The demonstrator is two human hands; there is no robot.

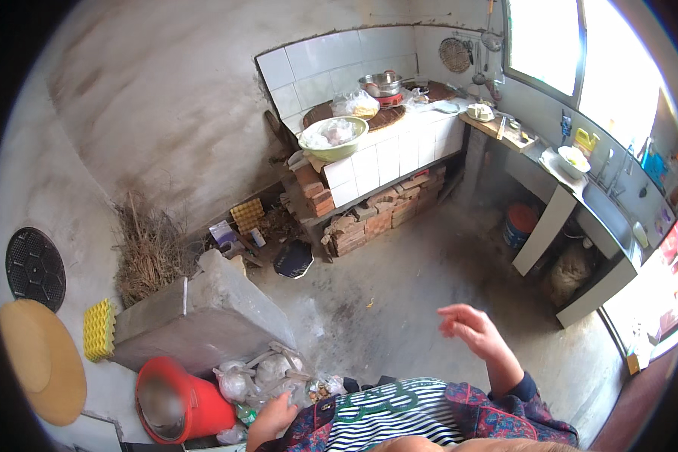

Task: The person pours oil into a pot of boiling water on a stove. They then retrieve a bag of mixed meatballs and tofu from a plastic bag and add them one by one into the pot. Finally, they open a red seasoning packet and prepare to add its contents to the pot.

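My right hand [471,328] is raised over the concrete floor, its fingers loosely bent and apart, with nothing in them. Low on the left, my left hand [276,416] hangs beside several clear plastic bags [277,369]. The fingers of that hand are partly hidden, and whether they touch a bag is unclear. Just left of it, a red plastic bucket [207,407] lies tilted with its mouth toward the left. A green bottle or packet [245,413] sits between the bucket and my left hand.
A grey concrete block [211,309] stands behind the bags, with dry brushwood [154,252] beyond. Along the far side is a tiled stove counter [392,162] bearing a green basin [334,138] and a steel pot [380,83]. A sink [609,215] is at the right.
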